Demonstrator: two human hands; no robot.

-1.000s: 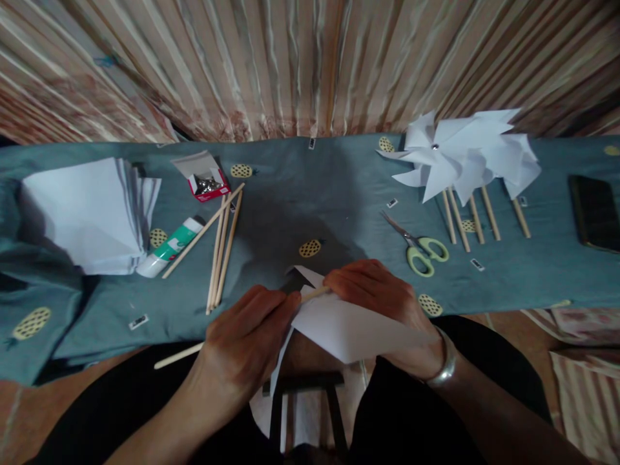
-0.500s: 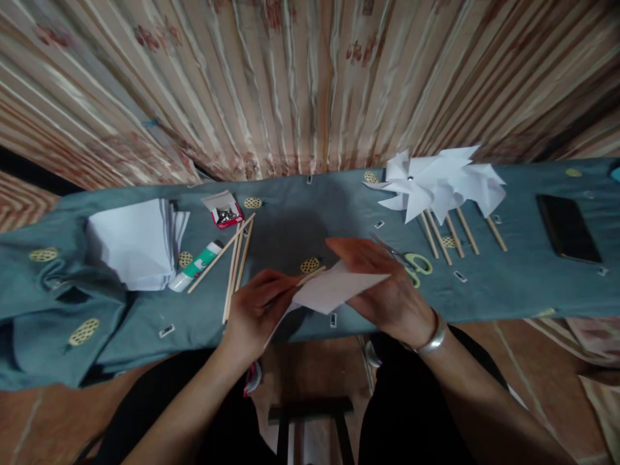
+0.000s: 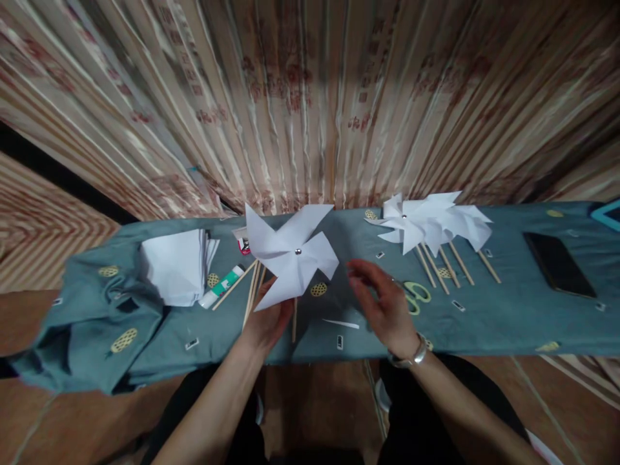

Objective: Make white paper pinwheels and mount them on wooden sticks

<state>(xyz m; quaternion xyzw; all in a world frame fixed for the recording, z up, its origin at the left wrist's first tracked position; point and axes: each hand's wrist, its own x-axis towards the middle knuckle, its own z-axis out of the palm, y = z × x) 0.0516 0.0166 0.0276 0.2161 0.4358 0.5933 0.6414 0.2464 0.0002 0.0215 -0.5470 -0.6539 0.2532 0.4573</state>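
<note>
A white paper pinwheel (image 3: 290,261) with a shiny pin at its centre faces up, held above the cloth by my left hand (image 3: 268,323). Its wooden stick (image 3: 294,323) shows below the blades; the blades hide most of my left fingers. To the right, my right hand (image 3: 385,303) is apart from the pinwheel, holding nothing, its fingers loosely bent and spread. A thin white paper strip (image 3: 341,323) lies on the cloth between the hands. Scissors with pale green handles (image 3: 417,294) lie just beyond my right hand, their blades mostly hidden behind it.
On the teal tablecloth (image 3: 508,323) at left are a stack of white paper (image 3: 172,268), a glue stick (image 3: 221,287), loose wooden sticks (image 3: 252,294) and a small red box of pins (image 3: 243,245). Finished pinwheels (image 3: 431,219) lie at right, near a dark phone (image 3: 559,265). A curtain (image 3: 310,97) hangs behind.
The pinwheel has turned from edge-on to facing up and sits further left with my left hand. My right hand has let go and moved away from it. The paper strip now shows.
</note>
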